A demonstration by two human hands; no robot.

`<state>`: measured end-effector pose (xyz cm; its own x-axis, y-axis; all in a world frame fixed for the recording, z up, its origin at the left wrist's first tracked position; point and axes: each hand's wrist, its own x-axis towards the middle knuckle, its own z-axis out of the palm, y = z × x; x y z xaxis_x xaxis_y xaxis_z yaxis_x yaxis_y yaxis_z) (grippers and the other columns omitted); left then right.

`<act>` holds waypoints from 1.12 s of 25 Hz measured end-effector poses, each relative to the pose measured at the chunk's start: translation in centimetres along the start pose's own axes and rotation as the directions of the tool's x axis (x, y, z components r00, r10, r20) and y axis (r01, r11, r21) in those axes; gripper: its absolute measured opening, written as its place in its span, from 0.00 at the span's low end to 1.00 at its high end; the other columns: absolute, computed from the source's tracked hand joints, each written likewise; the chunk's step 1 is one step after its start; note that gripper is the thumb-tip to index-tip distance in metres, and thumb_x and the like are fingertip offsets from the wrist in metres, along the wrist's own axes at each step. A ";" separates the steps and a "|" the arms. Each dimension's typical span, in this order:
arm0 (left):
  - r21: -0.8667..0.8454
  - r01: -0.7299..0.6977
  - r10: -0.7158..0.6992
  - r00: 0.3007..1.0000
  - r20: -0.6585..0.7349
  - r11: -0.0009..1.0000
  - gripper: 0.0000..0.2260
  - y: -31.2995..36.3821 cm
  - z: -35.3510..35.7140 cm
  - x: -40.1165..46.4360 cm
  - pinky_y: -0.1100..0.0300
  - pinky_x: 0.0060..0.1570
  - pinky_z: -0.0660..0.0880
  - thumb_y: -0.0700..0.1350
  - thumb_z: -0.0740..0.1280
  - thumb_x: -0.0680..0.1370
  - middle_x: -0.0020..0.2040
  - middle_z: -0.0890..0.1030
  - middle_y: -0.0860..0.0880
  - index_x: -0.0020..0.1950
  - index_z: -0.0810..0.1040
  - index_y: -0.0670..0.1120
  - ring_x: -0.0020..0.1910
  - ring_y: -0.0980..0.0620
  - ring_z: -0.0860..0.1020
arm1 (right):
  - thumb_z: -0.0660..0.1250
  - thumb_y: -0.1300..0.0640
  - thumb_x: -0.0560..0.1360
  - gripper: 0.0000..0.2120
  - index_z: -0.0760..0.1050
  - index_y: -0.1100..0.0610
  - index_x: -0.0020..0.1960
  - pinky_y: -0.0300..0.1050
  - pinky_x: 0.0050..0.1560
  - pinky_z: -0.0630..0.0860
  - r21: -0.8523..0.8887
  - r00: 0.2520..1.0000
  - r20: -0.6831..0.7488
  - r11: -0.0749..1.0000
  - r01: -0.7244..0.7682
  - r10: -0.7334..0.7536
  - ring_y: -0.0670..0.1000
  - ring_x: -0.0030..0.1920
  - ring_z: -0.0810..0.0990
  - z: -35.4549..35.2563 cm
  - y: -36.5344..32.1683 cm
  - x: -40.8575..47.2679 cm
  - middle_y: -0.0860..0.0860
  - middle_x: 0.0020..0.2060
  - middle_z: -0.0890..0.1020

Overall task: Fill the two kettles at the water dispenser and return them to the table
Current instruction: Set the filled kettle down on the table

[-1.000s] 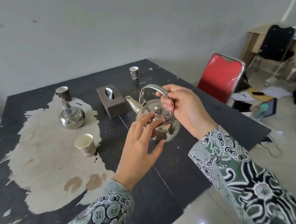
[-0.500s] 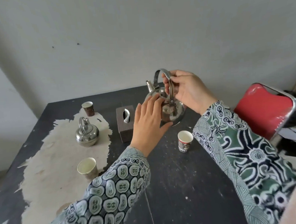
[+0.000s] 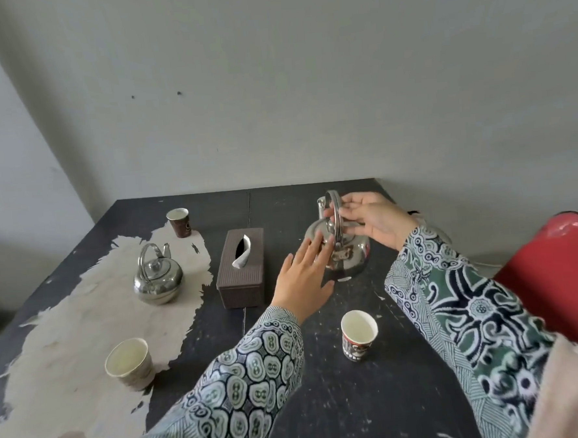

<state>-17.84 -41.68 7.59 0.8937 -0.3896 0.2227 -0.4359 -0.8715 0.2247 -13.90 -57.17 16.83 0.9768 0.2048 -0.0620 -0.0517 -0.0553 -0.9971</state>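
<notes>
Black table bears a shiny steel kettle, both hands flat-fingered against it.

Soft, even daylight, faint shadows on the wall, mild glare on both kettles, wide-angle bending at edges, slight blur on near sleeves
</notes>
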 end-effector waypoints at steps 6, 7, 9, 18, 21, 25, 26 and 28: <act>0.015 0.080 -0.081 0.956 0.281 0.997 0.33 -0.5 6.6 3.2 0.49 0.73 0.52 0.40 0.58 0.77 0.78 0.44 0.50 0.75 0.42 0.51 0.76 0.51 0.47 | 0.58 0.67 0.77 0.09 0.73 0.63 0.55 0.36 0.36 0.78 -0.081 0.989 -0.036 0.986 -0.148 0.146 0.46 0.44 0.81 -2.7 7.6 4.9 0.53 0.44 0.82; 0.025 0.081 -0.085 0.943 0.323 0.996 0.33 -0.6 7.4 3.5 0.48 0.73 0.53 0.38 0.58 0.77 0.78 0.44 0.50 0.76 0.43 0.51 0.76 0.51 0.47 | 0.58 0.67 0.77 0.09 0.73 0.64 0.55 0.37 0.38 0.78 -0.096 0.985 -0.052 0.981 -0.169 0.165 0.47 0.45 0.81 -2.9 8.9 5.4 0.54 0.45 0.82; 0.042 0.083 -0.093 0.913 0.397 0.996 0.34 -1.1 9.0 4.5 0.47 0.73 0.54 0.36 0.58 0.76 0.78 0.44 0.50 0.75 0.43 0.52 0.76 0.51 0.48 | 0.58 0.67 0.77 0.10 0.73 0.63 0.56 0.42 0.44 0.78 -0.113 0.975 -0.085 0.970 -0.215 0.206 0.50 0.48 0.81 -3.6 11.4 6.6 0.55 0.47 0.82; 0.141 0.098 -0.159 0.832 0.531 0.985 0.34 -2.5 13.7 9.9 0.44 0.73 0.51 0.37 0.57 0.77 0.77 0.42 0.54 0.75 0.41 0.56 0.76 0.46 0.49 | 0.59 0.66 0.76 0.08 0.75 0.61 0.51 0.37 0.38 0.75 -0.211 0.983 -0.114 0.964 -0.163 0.141 0.53 0.49 0.81 -6.5 17.4 11.8 0.50 0.40 0.84; 0.152 0.110 -0.174 0.839 0.516 0.982 0.33 -3.2 14.3 12.0 0.45 0.72 0.54 0.40 0.58 0.78 0.77 0.42 0.55 0.75 0.41 0.57 0.75 0.45 0.54 | 0.60 0.64 0.76 0.07 0.75 0.58 0.51 0.38 0.42 0.77 -0.224 0.984 -0.147 0.966 -0.131 0.099 0.53 0.51 0.81 -7.6 18.2 13.6 0.48 0.42 0.84; 0.206 0.098 -0.191 0.842 0.504 0.974 0.37 -4.2 14.5 14.2 0.47 0.67 0.63 0.36 0.58 0.76 0.77 0.41 0.56 0.74 0.41 0.60 0.69 0.45 0.66 | 0.62 0.48 0.75 0.14 0.71 0.53 0.58 0.38 0.50 0.71 -0.485 0.997 -0.063 0.872 -0.066 0.040 0.43 0.53 0.76 -8.5 19.5 14.9 0.44 0.53 0.76; 0.222 0.093 -0.195 0.846 0.497 0.971 0.37 -4.4 14.7 14.5 0.48 0.66 0.65 0.36 0.58 0.76 0.77 0.40 0.57 0.74 0.41 0.60 0.67 0.45 0.68 | 0.62 0.46 0.75 0.16 0.70 0.52 0.60 0.36 0.47 0.70 -0.530 0.999 -0.022 0.847 -0.042 0.036 0.42 0.52 0.75 -8.5 20.1 14.8 0.44 0.54 0.75; 0.238 0.096 -0.205 0.848 0.489 0.967 0.38 -4.7 15.0 15.0 0.48 0.64 0.65 0.36 0.59 0.76 0.76 0.39 0.57 0.74 0.40 0.60 0.65 0.45 0.70 | 0.63 0.48 0.75 0.17 0.68 0.51 0.61 0.34 0.45 0.68 -0.578 1.000 0.021 0.816 0.014 -0.002 0.44 0.50 0.75 -8.3 21.3 14.6 0.47 0.56 0.76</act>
<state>-0.79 -47.89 -4.37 0.8992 -0.2975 -0.3210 -0.3099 -0.9507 0.0130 1.00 -63.51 -4.98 0.9725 0.2250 -0.0605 0.0915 -0.6075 -0.7890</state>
